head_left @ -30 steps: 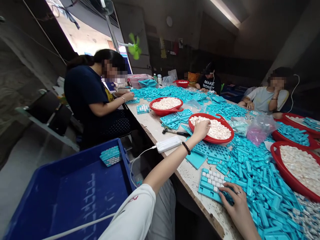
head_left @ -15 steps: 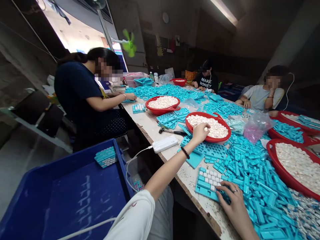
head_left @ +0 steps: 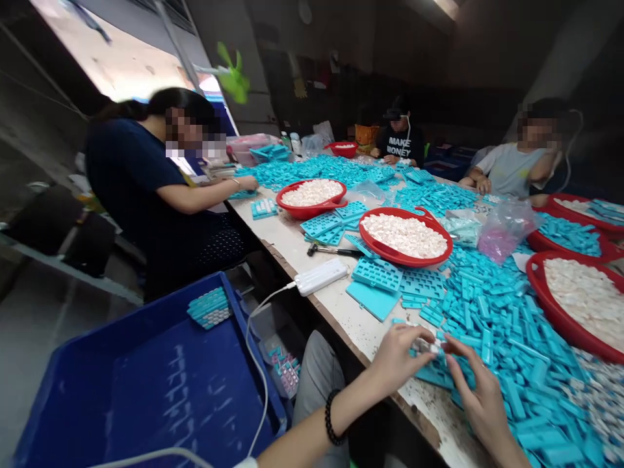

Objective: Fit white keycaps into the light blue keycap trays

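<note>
A turquoise toy keyboard [head_left: 435,376] with white keycaps lies near the table's front edge, largely covered by my hands. My left hand [head_left: 400,359] is above it, thumb and fingers pinched together on what looks like a white keycap [head_left: 423,347]. At the keyboard's right side, my right hand [head_left: 480,385] has its thumb and index finger bent around the edge. Its fingertips almost meet those of the left hand, and the exact contact is hard to make out. Loose turquoise pieces [head_left: 517,364] are heaped beside my right hand.
Beyond my hands stands a red basket [head_left: 414,259] of white keycaps, with turquoise key panels [head_left: 377,274] near it. A white power bank [head_left: 320,277] and a hammer [head_left: 334,249] lie leftward. A blue crate [head_left: 121,390] sits at lower left. Several co-workers sit around the table.
My left hand has come back from the red basket of white keycaps to the toy keyboard. My right hand stays beside the keyboard, and the view has shifted slightly.
</note>
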